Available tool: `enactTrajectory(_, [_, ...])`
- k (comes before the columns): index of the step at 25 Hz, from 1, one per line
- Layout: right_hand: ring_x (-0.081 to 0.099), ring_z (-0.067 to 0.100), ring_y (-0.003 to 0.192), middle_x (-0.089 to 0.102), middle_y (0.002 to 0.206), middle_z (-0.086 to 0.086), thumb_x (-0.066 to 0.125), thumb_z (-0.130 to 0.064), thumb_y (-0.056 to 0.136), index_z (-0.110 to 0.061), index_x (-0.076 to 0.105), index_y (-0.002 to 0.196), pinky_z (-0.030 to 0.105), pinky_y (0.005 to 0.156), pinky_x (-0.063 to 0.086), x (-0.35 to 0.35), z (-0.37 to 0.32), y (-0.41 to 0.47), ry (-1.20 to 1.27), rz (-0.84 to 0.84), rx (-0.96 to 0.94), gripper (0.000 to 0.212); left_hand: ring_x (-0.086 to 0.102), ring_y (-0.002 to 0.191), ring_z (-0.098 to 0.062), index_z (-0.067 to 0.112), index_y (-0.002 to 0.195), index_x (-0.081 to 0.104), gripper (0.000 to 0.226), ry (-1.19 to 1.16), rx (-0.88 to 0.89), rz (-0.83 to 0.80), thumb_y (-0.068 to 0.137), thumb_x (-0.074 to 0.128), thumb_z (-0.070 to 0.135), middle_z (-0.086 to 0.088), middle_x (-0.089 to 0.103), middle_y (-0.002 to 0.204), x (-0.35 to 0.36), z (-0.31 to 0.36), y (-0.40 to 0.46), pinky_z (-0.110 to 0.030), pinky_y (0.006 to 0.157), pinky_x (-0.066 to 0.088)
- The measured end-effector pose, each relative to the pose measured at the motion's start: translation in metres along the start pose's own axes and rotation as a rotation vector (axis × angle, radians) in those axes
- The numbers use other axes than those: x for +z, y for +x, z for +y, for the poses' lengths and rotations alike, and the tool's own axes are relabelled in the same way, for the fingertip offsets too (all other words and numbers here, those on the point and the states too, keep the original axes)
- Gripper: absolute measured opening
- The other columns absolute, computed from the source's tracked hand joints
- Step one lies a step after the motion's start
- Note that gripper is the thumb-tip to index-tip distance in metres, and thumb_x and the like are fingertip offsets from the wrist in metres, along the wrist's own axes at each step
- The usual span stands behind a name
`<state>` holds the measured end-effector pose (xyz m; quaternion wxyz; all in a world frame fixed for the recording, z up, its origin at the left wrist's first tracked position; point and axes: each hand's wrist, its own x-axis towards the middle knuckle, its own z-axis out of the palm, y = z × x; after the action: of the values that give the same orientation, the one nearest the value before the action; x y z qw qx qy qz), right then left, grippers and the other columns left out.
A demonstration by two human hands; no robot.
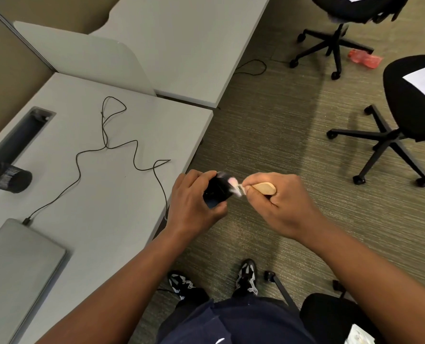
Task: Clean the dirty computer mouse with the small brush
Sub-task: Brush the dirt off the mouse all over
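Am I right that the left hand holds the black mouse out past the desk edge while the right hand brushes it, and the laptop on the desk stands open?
Not quite. In the head view the laptop lies closed. Otherwise correct: the left hand holds the mouse beyond the desk edge, and the right hand works the brush.

The black computer mouse point(215, 192) sits gripped in my left hand point(194, 202), held off the desk point(94, 184) edge; the small brush point(251, 187), wooden-handled with pale blurred bristles, touches it from my right hand point(278, 204).
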<state>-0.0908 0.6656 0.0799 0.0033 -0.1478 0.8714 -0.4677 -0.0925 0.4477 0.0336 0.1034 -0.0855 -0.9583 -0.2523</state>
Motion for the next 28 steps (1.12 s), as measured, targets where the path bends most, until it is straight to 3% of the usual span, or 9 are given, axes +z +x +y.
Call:
enactTrajectory(2, [0.065,0.007,0.063,0.072,0.071,-0.012,0.06,-0.022,0.096,-0.021,0.078,0.087,0.02,0.055,0.046,-0.002,0.002,-0.004,0.053,-0.006,0.029,0.02,0.062,0.098,-0.029,0.008,0.129,0.07,0.075,-0.045,-0.033,0.0,0.062,0.099,0.024,-0.009,0.069,0.11,-0.003,0.0,0.0,-0.033,0.081,0.044])
enactTrajectory(6, [0.068,-0.011,0.082,0.074,0.097,-0.018,0.066,-0.024,0.1,-0.013,0.079,0.11,0.005,0.068,0.047,-0.002,-0.003,0.0,0.145,0.198,-0.097,0.02,0.063,0.094,-0.026,0.008,0.127,0.071,0.074,-0.048,0.013,0.002,0.06,0.101,0.023,-0.008,0.07,0.108,-0.005,0.002,0.002,-0.031,0.079,0.043])
enactTrajectory(8, [0.067,-0.006,0.072,0.073,0.083,-0.022,0.066,-0.021,0.1,-0.019,0.08,0.106,0.007,0.062,0.046,-0.002,-0.003,0.0,0.188,0.113,-0.047,0.015,0.064,0.093,-0.026,0.006,0.125,0.072,0.074,-0.049,0.053,0.013,0.059,0.102,0.022,-0.009,0.071,0.107,-0.003,0.002,0.001,-0.03,0.078,0.043])
enactTrajectory(12, [0.054,0.009,0.05,0.067,0.065,-0.005,0.062,-0.018,0.095,-0.024,0.075,0.084,0.019,0.046,0.038,-0.001,0.0,-0.008,0.215,-0.018,0.048,0.019,0.065,0.091,-0.029,0.003,0.124,0.073,0.073,-0.044,0.081,0.021,0.06,0.103,0.02,-0.012,0.072,0.106,-0.003,-0.001,-0.003,-0.032,0.075,0.046])
enactTrajectory(15, [0.059,0.003,0.054,0.068,0.068,-0.018,0.064,-0.014,0.099,-0.019,0.078,0.091,0.009,0.05,0.036,-0.003,-0.008,0.002,0.223,0.106,-0.014,0.016,0.065,0.09,-0.032,0.002,0.125,0.073,0.072,-0.04,0.141,-0.002,0.061,0.102,0.018,-0.012,0.072,0.107,-0.003,-0.002,-0.003,-0.04,0.073,0.053])
enactTrajectory(17, [0.064,0.001,0.062,0.071,0.075,-0.025,0.066,-0.015,0.1,-0.022,0.078,0.095,0.008,0.053,0.04,-0.006,-0.012,0.012,0.211,0.086,-0.011,0.014,0.065,0.09,-0.033,0.001,0.125,0.073,0.072,-0.032,0.191,-0.009,0.062,0.102,0.017,-0.014,0.072,0.108,-0.003,-0.003,-0.004,-0.044,0.072,0.056])
enactTrajectory(19, [0.067,0.005,0.068,0.075,0.084,-0.018,0.067,-0.021,0.099,-0.029,0.078,0.095,0.015,0.056,0.047,-0.011,-0.01,0.017,0.189,0.001,0.046,0.014,0.066,0.09,-0.034,-0.001,0.124,0.073,0.071,-0.021,0.225,-0.011,0.061,0.103,0.015,-0.016,0.072,0.109,-0.002,-0.006,-0.006,-0.046,0.071,0.057])
enactTrajectory(24, [0.069,0.034,0.072,0.075,0.075,0.005,0.063,-0.035,0.09,-0.032,0.077,0.087,0.057,0.065,0.058,-0.034,-0.001,0.02,0.159,-0.203,0.185,0.014,0.071,0.092,-0.034,-0.003,0.116,0.075,0.067,0.043,0.34,-0.018,0.058,0.104,0.012,-0.016,0.075,0.114,-0.002,-0.012,-0.015,-0.038,0.082,0.053])
enactTrajectory(28, [0.073,0.03,0.076,0.078,0.081,0.002,0.064,-0.036,0.092,-0.032,0.077,0.092,0.055,0.071,0.062,-0.04,-0.005,0.025,0.254,-0.14,0.165,0.014,0.071,0.096,-0.033,-0.002,0.116,0.075,0.065,0.047,0.38,-0.023,0.059,0.103,0.012,-0.016,0.075,0.118,0.0,-0.017,-0.013,-0.032,0.087,0.045])
